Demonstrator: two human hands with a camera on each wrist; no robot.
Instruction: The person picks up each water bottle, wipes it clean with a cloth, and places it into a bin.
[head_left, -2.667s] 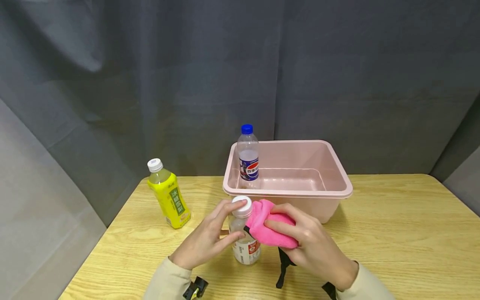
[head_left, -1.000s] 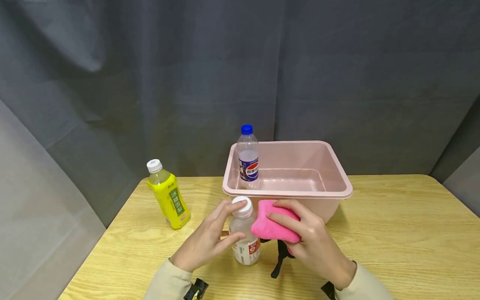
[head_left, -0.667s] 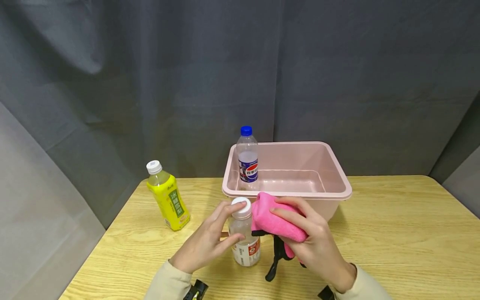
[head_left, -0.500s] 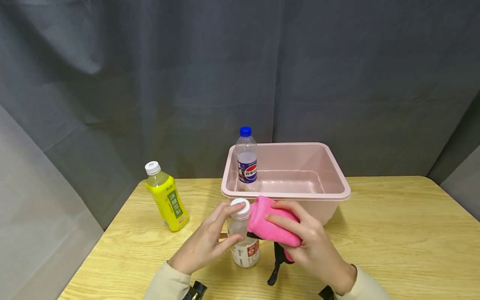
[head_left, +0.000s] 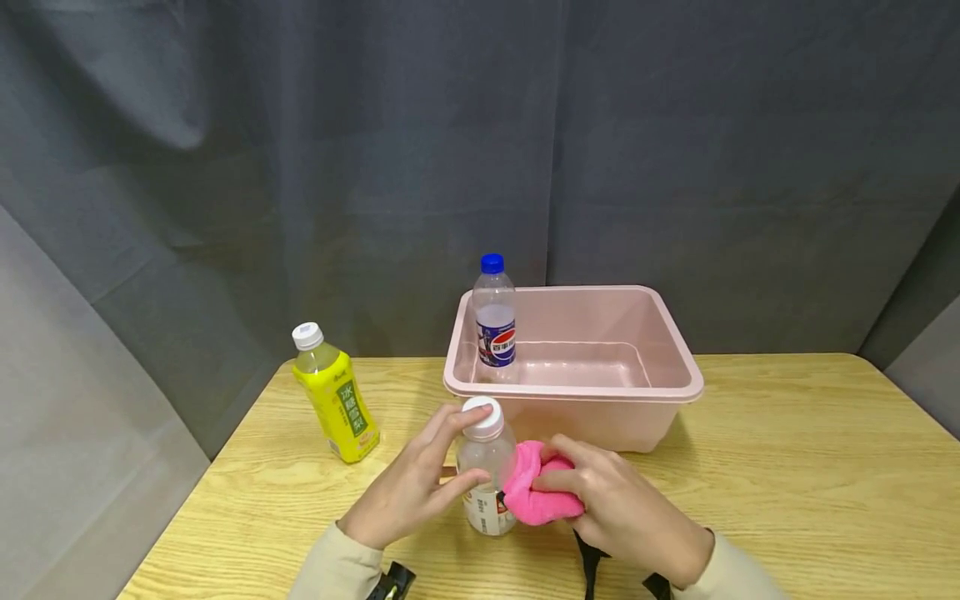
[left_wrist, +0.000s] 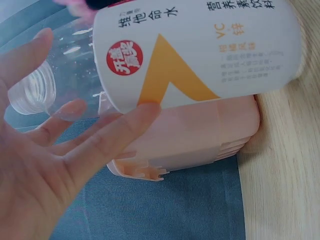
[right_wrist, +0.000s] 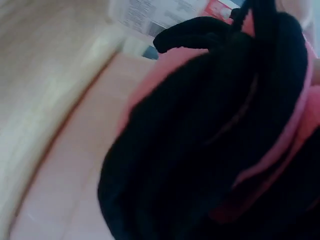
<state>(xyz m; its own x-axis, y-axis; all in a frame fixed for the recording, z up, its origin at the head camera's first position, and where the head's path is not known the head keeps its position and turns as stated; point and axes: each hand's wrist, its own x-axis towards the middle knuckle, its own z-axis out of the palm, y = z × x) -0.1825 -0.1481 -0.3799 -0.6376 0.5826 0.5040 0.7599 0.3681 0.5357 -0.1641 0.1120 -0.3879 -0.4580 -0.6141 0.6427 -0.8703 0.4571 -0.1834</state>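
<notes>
A clear plastic drink bottle (head_left: 483, 458) with a white cap and white label stands upright on the table. My left hand (head_left: 420, 475) holds it, one finger on the cap and the thumb against its side. In the left wrist view, the label of the bottle (left_wrist: 195, 55) shows an orange V, with fingers along it. My right hand (head_left: 615, 500) grips a bunched pink cloth (head_left: 536, 492) and presses it to the bottle's right side, over part of the label. Close up in the right wrist view, the black edging of the cloth (right_wrist: 190, 125) is blurred.
Behind the hands stands a pink plastic bin (head_left: 577, 393), with a blue-capped Pepsi bottle (head_left: 495, 333) upright in its left end. A yellow-labelled bottle (head_left: 341, 404) is at the left on the wooden table (head_left: 787, 483). Dark curtain (head_left: 675, 150) hangs behind.
The right hand has moved the pink cloth down the bottle, from beside its neck to its label. The left hand keeps the same hold and the bottle stays in place.
</notes>
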